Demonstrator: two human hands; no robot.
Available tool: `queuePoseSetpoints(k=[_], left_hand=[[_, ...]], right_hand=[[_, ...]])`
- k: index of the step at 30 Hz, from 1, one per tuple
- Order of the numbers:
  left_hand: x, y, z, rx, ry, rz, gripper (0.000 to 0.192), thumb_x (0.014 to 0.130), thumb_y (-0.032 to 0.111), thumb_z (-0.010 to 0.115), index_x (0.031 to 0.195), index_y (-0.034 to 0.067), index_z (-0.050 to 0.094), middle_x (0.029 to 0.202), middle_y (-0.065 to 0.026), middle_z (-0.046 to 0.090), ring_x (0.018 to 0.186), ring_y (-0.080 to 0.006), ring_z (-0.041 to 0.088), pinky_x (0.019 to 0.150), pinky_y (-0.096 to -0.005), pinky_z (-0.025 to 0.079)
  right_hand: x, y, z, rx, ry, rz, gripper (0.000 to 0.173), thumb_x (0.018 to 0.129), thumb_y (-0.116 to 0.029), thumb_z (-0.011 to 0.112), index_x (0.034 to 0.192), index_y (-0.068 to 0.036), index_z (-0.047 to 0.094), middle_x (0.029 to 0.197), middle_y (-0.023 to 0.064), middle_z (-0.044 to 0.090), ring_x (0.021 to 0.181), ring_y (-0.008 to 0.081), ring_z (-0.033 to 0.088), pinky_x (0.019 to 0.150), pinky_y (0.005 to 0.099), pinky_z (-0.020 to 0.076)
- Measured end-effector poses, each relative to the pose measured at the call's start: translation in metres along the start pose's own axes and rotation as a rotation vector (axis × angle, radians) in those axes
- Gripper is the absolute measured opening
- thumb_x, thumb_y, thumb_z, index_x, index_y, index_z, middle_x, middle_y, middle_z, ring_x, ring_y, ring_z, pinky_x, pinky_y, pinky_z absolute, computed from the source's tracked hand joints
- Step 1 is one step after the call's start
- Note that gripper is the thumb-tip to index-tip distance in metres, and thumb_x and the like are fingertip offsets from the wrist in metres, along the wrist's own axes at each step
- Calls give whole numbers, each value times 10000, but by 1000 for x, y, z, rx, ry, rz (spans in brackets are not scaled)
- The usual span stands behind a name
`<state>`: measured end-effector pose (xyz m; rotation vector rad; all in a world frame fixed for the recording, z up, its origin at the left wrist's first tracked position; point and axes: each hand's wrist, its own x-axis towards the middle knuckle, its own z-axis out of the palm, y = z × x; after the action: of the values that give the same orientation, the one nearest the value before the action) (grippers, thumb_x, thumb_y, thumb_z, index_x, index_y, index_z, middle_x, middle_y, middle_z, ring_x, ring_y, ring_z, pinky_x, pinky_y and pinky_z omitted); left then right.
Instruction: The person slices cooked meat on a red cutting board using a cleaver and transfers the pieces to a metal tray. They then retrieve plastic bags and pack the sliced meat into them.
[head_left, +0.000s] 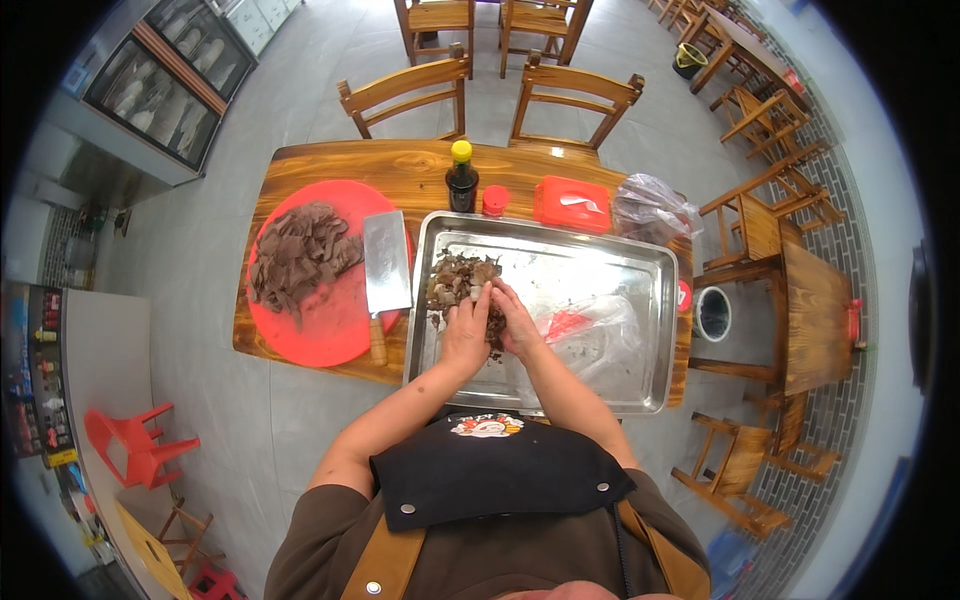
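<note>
My left hand (466, 334) and my right hand (517, 319) meet at the fingertips over a heap of chopped dark brown and pale food (459, 279), at the left side of a stainless steel tray (600, 251). Both touch the heap; how firmly they hold any of it is hidden. A clear plastic bag (600, 322) with a red patch lies in the tray, right of my hands. To the left, sliced brown meat (296, 251) is piled on a round red cutting board (330, 330). A cleaver (388, 262) with a wooden handle rests on the board's right edge.
Behind the tray stand a dark bottle with a yellow cap (462, 180), a small red-lidded container (495, 201), a red box (572, 204) and a crumpled plastic bag (652, 206). Wooden chairs (574, 90) stand beyond the wooden table (337, 157).
</note>
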<state>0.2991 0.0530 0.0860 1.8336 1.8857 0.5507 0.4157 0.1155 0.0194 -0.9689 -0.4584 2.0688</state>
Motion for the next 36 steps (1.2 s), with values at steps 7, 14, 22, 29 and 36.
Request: queuePoseSetpoints(k=[7, 14, 22, 29, 36], left_hand=[[7, 42, -38, 101, -16, 234, 968, 669, -22, 709, 1515, 11, 240, 1176, -176, 509, 999, -349, 508, 896, -400, 494], [-17, 95, -49, -140, -186, 455, 917, 630, -65, 691, 1458, 25, 308, 1224, -200, 521, 1068, -397, 515, 953, -438, 469], [5, 105, 52, -503, -521, 403, 903, 618, 9, 744, 1423, 14, 338, 1333, -257, 456, 1244, -453, 443, 1056, -470, 397], [24, 71, 108, -100, -433, 169, 982, 654, 64, 778, 1475, -47, 251, 1488, -320, 269, 1396, -504, 251, 1192, -518, 212], [16, 74, 61, 84, -538, 153, 997, 702, 281, 826, 1512, 54, 290, 1563, -229, 233, 1445, -433, 218, 1106, -681, 241]], right_hand=[[-32, -26, 19, 180, 31, -59, 380, 958, -237, 609, 1306, -93, 561, 1168, 73, 645, 1051, 190, 630, 920, 347, 526], [-133, -57, 4, 116, 269, -267, 376, 955, -241, 602, 1293, -85, 552, 1123, 54, 645, 1013, 173, 634, 878, 329, 536], [-151, -54, -81, 146, 504, -352, 330, 981, -182, 572, 1289, -67, 541, 1170, 84, 622, 1042, 183, 620, 893, 339, 530], [-103, -67, -107, -50, 539, -114, 615, 1009, -458, 484, 1510, -130, 346, 1451, 94, 474, 1300, 276, 476, 1013, 534, 420], [-114, -82, -130, -459, 589, -53, 783, 997, -607, 373, 1554, -69, 259, 1602, 156, 272, 1477, 306, 229, 1181, 488, 163]])
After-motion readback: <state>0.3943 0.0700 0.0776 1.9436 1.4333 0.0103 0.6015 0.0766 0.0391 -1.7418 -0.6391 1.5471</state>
